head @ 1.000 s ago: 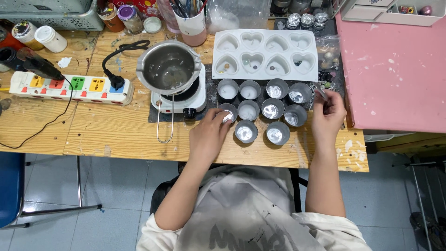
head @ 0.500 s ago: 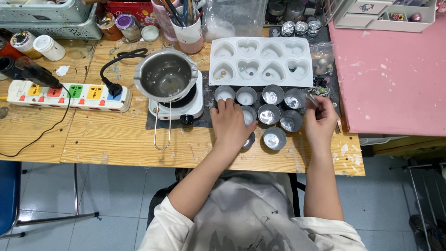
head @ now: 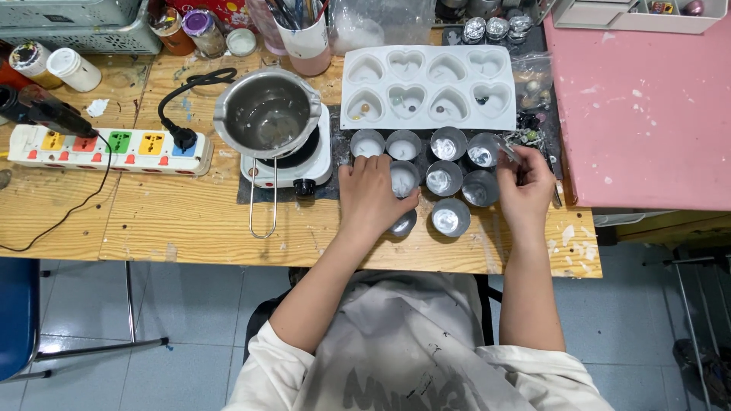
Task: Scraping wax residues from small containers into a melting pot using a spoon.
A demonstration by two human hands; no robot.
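Several small round metal cups [head: 451, 217] stand in rows on a dark mat near the front edge of the wooden table [head: 175, 221]. My left hand [head: 371, 196] lies over the left cups, thumb and fingers curled round one cup [head: 403, 180] with pale filling. Another cup [head: 403, 225] is partly hidden under its thumb. At the right end of the rows, my right hand [head: 525, 186] pinches a small clear item [head: 505, 148] I cannot identify. A white heart-shaped mould [head: 426, 87] lies just behind the cups.
A steel pouring pot [head: 266, 114] sits on a small white hot plate [head: 293, 164], its wire handle pointing towards me. A power strip [head: 106, 148] lies to the left. Jars [head: 72, 68] and a cup of tools [head: 304, 34] stand at the back. A pink surface [head: 640, 114] adjoins on the right.
My left hand has moved forward from the front cups onto the middle row and closed round one cup. My right hand stays at the right end, now raised slightly with the clear item.
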